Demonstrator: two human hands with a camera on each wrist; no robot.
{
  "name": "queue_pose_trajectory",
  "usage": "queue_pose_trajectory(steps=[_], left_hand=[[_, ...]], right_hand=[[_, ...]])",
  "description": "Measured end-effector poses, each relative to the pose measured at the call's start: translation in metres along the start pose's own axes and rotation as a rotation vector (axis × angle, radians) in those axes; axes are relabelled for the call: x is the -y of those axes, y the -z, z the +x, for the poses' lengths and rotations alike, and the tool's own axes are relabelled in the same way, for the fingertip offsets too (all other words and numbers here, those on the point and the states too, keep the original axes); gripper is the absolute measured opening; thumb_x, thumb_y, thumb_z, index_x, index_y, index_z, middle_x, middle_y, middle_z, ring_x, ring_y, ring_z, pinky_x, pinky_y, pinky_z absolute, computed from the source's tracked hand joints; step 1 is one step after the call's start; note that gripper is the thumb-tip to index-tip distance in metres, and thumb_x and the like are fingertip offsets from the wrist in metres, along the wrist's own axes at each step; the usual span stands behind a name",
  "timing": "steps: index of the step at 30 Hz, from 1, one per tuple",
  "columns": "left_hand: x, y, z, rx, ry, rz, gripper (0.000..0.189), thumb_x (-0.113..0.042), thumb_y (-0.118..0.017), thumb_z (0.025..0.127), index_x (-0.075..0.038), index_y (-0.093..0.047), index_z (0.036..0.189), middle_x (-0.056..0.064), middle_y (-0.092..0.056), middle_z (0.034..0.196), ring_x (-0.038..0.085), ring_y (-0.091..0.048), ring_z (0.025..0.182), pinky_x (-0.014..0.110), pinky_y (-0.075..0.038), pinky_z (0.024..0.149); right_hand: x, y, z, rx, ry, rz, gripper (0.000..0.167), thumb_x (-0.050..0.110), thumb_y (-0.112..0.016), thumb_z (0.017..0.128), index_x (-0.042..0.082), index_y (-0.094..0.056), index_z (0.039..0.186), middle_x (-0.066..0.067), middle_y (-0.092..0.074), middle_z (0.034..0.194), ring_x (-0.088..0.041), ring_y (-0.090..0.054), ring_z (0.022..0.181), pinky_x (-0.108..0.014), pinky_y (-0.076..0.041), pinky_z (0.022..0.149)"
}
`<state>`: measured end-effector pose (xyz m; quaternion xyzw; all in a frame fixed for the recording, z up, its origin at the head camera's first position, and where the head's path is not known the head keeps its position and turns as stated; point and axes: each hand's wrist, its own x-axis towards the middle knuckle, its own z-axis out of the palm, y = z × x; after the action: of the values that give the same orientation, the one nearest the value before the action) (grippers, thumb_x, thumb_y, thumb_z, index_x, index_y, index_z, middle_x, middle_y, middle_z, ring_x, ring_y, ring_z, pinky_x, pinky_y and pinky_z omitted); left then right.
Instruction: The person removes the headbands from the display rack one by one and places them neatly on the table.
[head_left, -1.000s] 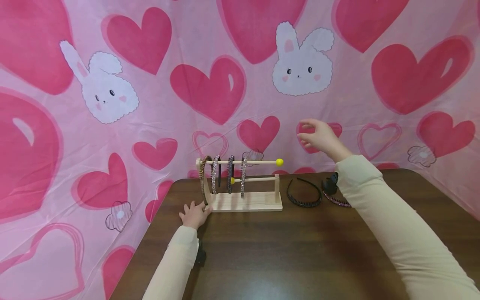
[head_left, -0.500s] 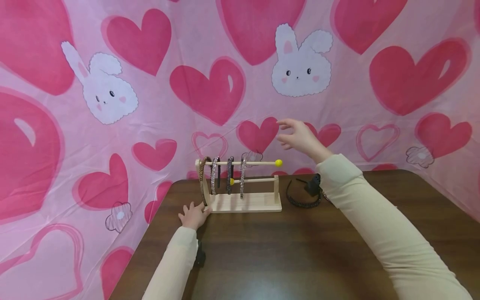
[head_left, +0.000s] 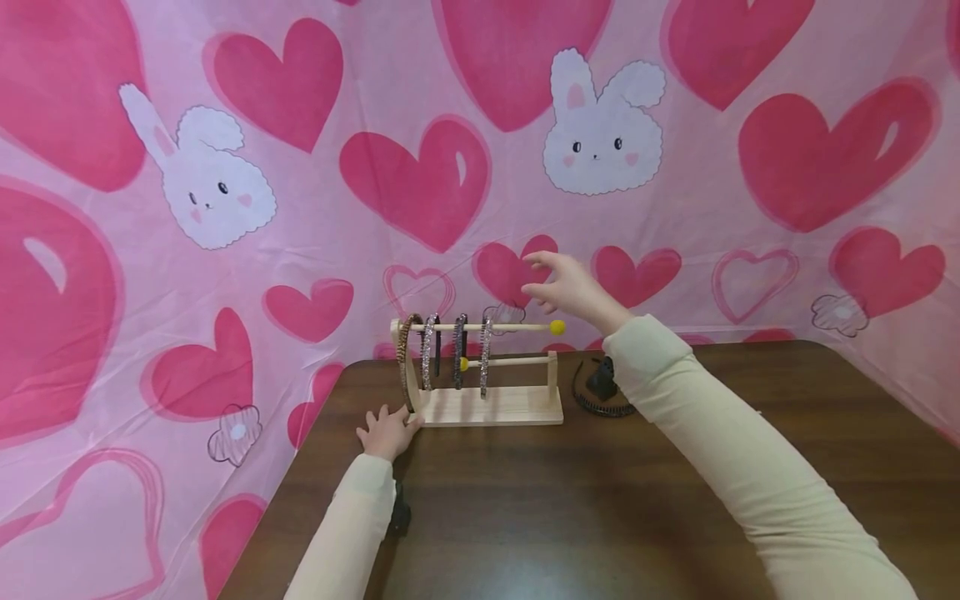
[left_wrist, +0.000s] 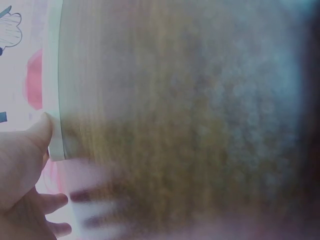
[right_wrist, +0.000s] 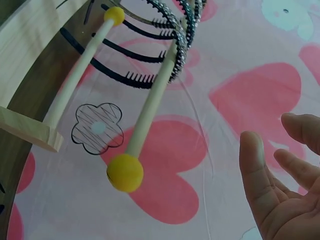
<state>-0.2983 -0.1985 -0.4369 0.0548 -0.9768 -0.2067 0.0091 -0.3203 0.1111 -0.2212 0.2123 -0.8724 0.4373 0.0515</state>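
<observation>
A pale wooden headband stand (head_left: 517, 408) stands on the table, its upper rod tipped with a yellow ball (head_left: 557, 327). Several headbands hang on that rod: a brown one (head_left: 405, 358) at the left end, then glittery ones such as the silver headband (head_left: 486, 358). My left hand (head_left: 388, 433) rests at the base's left front corner, fingers spread and the thumb touching the wood. Raised above the rod's right part, my right hand (head_left: 570, 287) holds nothing; thumb and fingers are parted. The right wrist view shows the hand apart from the yellow ball (right_wrist: 125, 172) and rod.
Right of the stand a black toothed headband (head_left: 600, 410) lies on the brown table (head_left: 525, 508), partly covered by the black wrist camera (head_left: 602, 379) and right sleeve (head_left: 727, 425). A pink heart-and-bunny cloth (head_left: 420, 75) hangs behind.
My right hand has moved left, from right of the stand to over the rod's end, and slightly down. My left hand stays at the base corner.
</observation>
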Motion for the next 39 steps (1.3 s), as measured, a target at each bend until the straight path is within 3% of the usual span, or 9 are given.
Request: queue_pose_trajectory(steps=[6, 13, 19, 26, 28, 31, 35, 39], left_hand=[[-0.002, 0.002, -0.002, -0.003, -0.008, 0.0, 0.052, -0.037, -0.05, 0.094, -0.007, -0.045, 0.136, 0.034, -0.027, 0.139, 0.056, -0.012, 0.127, 0.07, -0.009, 0.094], [0.003, -0.003, 0.003, -0.02, -0.002, -0.008, 0.056, -0.047, -0.048, 0.092, -0.01, -0.048, 0.134, 0.032, -0.03, 0.137, 0.055, -0.013, 0.126, 0.07, -0.008, 0.094], [-0.003, 0.004, -0.004, 0.0, 0.007, -0.01, 0.051, -0.037, -0.051, 0.093, -0.006, -0.047, 0.134, 0.033, -0.028, 0.138, 0.055, -0.012, 0.127, 0.069, -0.009, 0.094], [-0.003, 0.005, -0.006, 0.001, -0.007, 0.011, 0.052, -0.037, -0.051, 0.094, -0.005, -0.046, 0.135, 0.034, -0.028, 0.137, 0.056, -0.013, 0.126, 0.069, -0.012, 0.094], [-0.002, 0.004, -0.005, 0.002, -0.005, 0.007, 0.052, -0.037, -0.051, 0.094, -0.005, -0.046, 0.135, 0.034, -0.028, 0.138, 0.056, -0.013, 0.126, 0.069, -0.011, 0.095], [-0.002, 0.003, -0.004, 0.002, -0.002, 0.004, 0.052, -0.036, -0.05, 0.094, -0.005, -0.046, 0.135, 0.033, -0.028, 0.138, 0.056, -0.012, 0.127, 0.069, -0.01, 0.094], [-0.002, 0.002, -0.003, 0.006, 0.003, -0.004, 0.052, -0.037, -0.05, 0.094, -0.006, -0.045, 0.136, 0.033, -0.027, 0.139, 0.055, -0.011, 0.127, 0.069, -0.009, 0.095], [-0.002, 0.001, -0.003, 0.01, 0.005, -0.009, 0.053, -0.037, -0.051, 0.093, -0.006, -0.044, 0.136, 0.033, -0.026, 0.139, 0.056, -0.01, 0.127, 0.069, -0.009, 0.094]], right_hand=[[0.001, -0.012, 0.001, 0.023, -0.007, -0.065, 0.054, 0.012, -0.065, 0.086, 0.008, -0.043, 0.135, -0.016, -0.047, 0.128, -0.024, -0.064, 0.068, -0.036, -0.053, 0.063], [0.0, -0.029, 0.003, 0.056, -0.011, -0.023, 0.056, 0.01, -0.065, 0.086, 0.008, -0.042, 0.136, -0.017, -0.044, 0.129, -0.028, -0.064, 0.066, -0.031, -0.053, 0.058], [-0.004, -0.042, 0.005, 0.099, 0.007, -0.001, 0.058, 0.01, -0.067, 0.084, 0.006, -0.041, 0.136, -0.02, -0.045, 0.13, -0.021, -0.061, 0.059, -0.033, -0.053, 0.059], [-0.01, -0.058, 0.006, 0.137, 0.016, -0.009, 0.061, 0.011, -0.069, 0.083, 0.003, -0.041, 0.136, -0.023, -0.043, 0.131, -0.023, -0.06, 0.055, -0.033, -0.052, 0.057], [-0.01, -0.063, 0.006, 0.145, 0.005, -0.012, 0.061, 0.01, -0.069, 0.083, 0.004, -0.04, 0.136, -0.022, -0.042, 0.13, -0.028, -0.062, 0.059, -0.032, -0.052, 0.055], [-0.01, -0.068, 0.005, 0.158, -0.019, 0.012, 0.064, 0.01, -0.069, 0.082, 0.006, -0.039, 0.138, -0.021, -0.039, 0.134, -0.031, -0.064, 0.086, -0.031, -0.052, 0.053], [-0.011, -0.074, 0.004, 0.181, -0.051, 0.065, 0.066, 0.009, -0.07, 0.082, 0.006, -0.037, 0.139, -0.02, -0.038, 0.138, -0.03, -0.05, 0.116, -0.037, -0.053, 0.057], [-0.015, -0.08, 0.005, 0.191, -0.089, 0.081, 0.066, 0.01, -0.07, 0.082, 0.008, -0.037, 0.139, -0.019, -0.041, 0.137, -0.028, -0.052, 0.113, -0.035, -0.053, 0.059]])
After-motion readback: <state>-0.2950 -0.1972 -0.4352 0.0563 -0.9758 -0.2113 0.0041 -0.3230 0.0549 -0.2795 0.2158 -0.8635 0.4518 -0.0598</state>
